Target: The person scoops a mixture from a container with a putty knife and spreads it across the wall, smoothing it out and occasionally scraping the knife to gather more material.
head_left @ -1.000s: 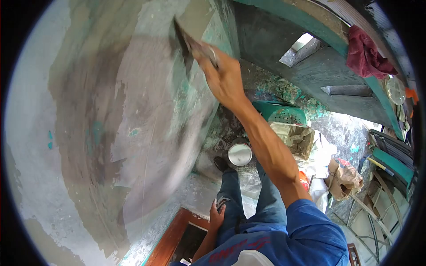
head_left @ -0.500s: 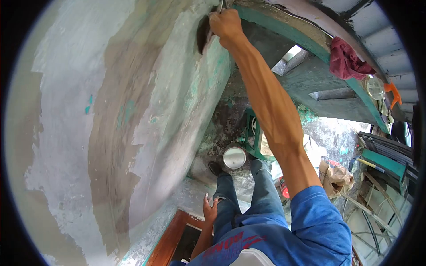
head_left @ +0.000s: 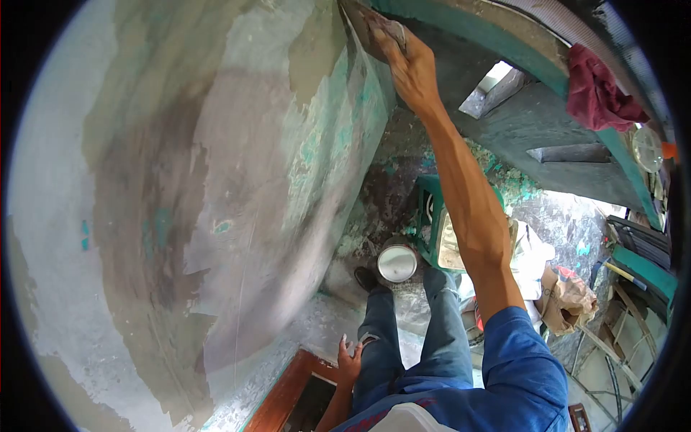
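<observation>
High up near the wall's corner, my right hand point(head_left: 414, 63) is closed around a flat-bladed trowel point(head_left: 362, 27). The trowel's blade lies at the wall's upper edge; its handle is mostly covered by my fingers. Patches of grey and brown filler, with bits of green paint, mark the wall point(head_left: 245, 165) on my left. My left hand point(head_left: 350, 360) hangs low beside my knee, its fingers apart and holding nothing. By my feet on the floor stands a round bucket point(head_left: 397, 264) with whitish contents.
A green plastic stool point(head_left: 427, 216) bearing a tray-like container point(head_left: 449, 248) stands beyond the bucket. A maroon cloth point(head_left: 601, 90) hangs over the green-edged ledge at right. A crumpled paper bag point(head_left: 567, 299) and wooden sticks lie at right. A brown wooden frame point(head_left: 284, 392) is below left.
My right hand has moved right and slightly down with the trowel, whose blade is now turned across the wall's edge. The view has shifted left; my left hand still hangs low.
</observation>
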`<action>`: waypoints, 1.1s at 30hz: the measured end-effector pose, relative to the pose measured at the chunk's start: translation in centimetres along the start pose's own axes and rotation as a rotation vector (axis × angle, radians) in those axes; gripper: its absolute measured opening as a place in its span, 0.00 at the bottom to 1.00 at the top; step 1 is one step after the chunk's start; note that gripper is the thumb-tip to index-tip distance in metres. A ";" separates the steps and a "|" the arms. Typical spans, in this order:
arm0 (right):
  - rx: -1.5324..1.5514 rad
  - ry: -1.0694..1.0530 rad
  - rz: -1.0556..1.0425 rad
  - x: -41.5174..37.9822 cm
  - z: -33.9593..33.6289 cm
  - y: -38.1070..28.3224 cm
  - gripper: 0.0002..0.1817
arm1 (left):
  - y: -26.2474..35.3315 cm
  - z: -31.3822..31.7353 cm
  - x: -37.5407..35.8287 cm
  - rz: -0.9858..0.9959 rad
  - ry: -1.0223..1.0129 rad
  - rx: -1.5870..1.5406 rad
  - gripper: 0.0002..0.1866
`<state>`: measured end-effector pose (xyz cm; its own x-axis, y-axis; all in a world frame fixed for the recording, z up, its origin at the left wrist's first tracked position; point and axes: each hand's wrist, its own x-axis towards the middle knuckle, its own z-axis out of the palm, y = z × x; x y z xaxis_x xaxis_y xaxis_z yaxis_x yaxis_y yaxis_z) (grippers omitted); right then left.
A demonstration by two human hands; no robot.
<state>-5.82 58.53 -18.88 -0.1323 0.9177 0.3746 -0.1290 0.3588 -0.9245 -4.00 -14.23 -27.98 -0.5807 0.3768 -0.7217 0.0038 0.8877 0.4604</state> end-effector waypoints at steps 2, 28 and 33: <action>0.017 -0.008 0.118 -0.2 1.4 -0.1 0.19 | -0.1 0.9 -0.6 -0.003 0.001 0.033 0.40; -0.300 0.133 -0.312 -0.6 5.2 1.4 0.22 | -0.1 -0.1 1.3 0.029 -0.042 -0.043 0.40; -0.222 0.071 -0.112 -2.9 5.0 -0.5 0.22 | -0.6 -0.5 0.5 -0.020 -0.021 -0.025 0.40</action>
<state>-10.30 54.84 -19.16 -0.0588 0.8772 0.4766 0.0815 0.4800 -0.8735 -4.65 -14.73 -28.36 -0.5632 0.3648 -0.7415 -0.0281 0.8883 0.4583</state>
